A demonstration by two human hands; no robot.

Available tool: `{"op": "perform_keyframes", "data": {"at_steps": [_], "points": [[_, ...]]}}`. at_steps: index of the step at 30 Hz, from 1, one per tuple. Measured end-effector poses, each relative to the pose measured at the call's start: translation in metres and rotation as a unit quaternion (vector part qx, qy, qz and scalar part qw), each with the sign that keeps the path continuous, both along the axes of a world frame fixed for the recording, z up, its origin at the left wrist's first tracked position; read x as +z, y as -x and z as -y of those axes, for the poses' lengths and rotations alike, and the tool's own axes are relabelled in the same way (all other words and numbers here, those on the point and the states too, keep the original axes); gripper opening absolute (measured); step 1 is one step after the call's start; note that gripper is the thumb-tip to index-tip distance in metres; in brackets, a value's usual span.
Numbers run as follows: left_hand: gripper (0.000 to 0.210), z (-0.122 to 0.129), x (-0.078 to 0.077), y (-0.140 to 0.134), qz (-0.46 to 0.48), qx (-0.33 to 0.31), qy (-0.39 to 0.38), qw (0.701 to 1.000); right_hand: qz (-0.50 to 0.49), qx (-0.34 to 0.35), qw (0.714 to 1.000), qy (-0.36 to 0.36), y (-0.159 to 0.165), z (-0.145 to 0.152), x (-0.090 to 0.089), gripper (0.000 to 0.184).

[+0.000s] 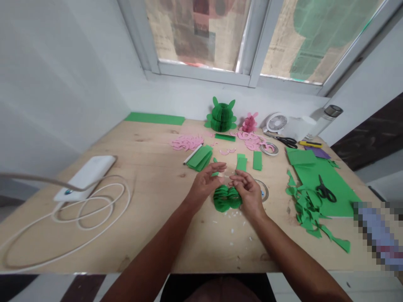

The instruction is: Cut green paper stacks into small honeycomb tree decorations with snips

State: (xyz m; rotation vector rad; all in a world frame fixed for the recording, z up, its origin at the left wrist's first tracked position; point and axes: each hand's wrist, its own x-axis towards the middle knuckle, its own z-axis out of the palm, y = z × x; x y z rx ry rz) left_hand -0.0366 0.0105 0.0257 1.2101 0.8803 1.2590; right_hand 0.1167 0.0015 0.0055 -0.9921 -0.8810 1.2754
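A small pleated green paper figure [226, 200] with rounded lobes lies on the table between my hands. My left hand [206, 182] is above and left of it, fingers stretched out and thumb apart, with nothing visibly held. On the other side, my right hand [250, 193] is beside the figure, its thumb and fingertips drawn together in a pinch. Whatever may be between those fingertips is too small to make out. A tape roll [265, 191] is partly hidden behind my right hand. Small white scraps [233, 230] are scattered in front of the figure.
Folded green paper [200, 158], pink cutouts [187, 142] and a larger green paper figure [222, 116] stand or lie behind. Scissors [325, 191] rest on green sheets at right, near green offcuts [308, 209]. A white power bank [86, 178] and coiled cable [126, 201] occupy the left.
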Motion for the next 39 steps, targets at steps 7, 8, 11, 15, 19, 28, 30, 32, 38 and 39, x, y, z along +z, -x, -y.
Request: {"op": "perform_keyframes", "data": {"at_steps": [7, 8, 11, 15, 19, 28, 30, 32, 38, 39], "points": [[0.088, 0.013, 0.012, 0.004, -0.231, -0.136, -0.162, 0.95, -0.043, -0.061, 0.996, 0.04, -0.012, -0.008, 0.008, 0.032], [0.088, 0.015, 0.012, 0.001, -0.254, -0.129, -0.178, 0.942, -0.046, -0.069, 0.996, 0.046, -0.013, -0.009, 0.01, 0.031], [0.08, 0.017, 0.014, -0.007, -0.277, -0.116, -0.201, 0.932, -0.056, -0.078, 0.993, 0.062, -0.015, -0.011, 0.019, 0.029], [0.061, 0.011, 0.019, -0.004, -0.192, -0.103, -0.142, 0.966, -0.068, -0.038, 0.995, 0.066, -0.014, -0.012, 0.034, 0.026], [0.043, 0.002, 0.016, 0.006, 0.012, -0.132, 0.062, 0.989, -0.062, 0.032, 0.998, 0.01, -0.013, -0.009, 0.049, 0.033], [0.022, -0.002, 0.015, 0.018, 0.258, -0.213, 0.187, 0.924, 0.115, 0.256, 0.955, -0.095, -0.024, -0.015, 0.076, 0.055], [0.024, -0.003, 0.016, 0.021, 0.263, -0.219, 0.184, 0.921, 0.152, 0.244, 0.952, -0.107, -0.022, -0.02, 0.079, 0.046], [0.032, -0.005, 0.016, 0.024, 0.262, -0.215, 0.164, 0.926, 0.167, 0.212, 0.956, -0.117, -0.019, -0.025, 0.08, 0.039], [0.055, -0.011, 0.017, 0.027, 0.229, -0.147, 0.087, 0.958, 0.207, 0.14, 0.964, -0.091, -0.006, -0.041, 0.078, 0.026], [0.054, -0.012, 0.017, 0.027, 0.226, -0.14, 0.085, 0.96, 0.213, 0.135, 0.964, -0.088, -0.004, -0.043, 0.077, 0.026]]}}
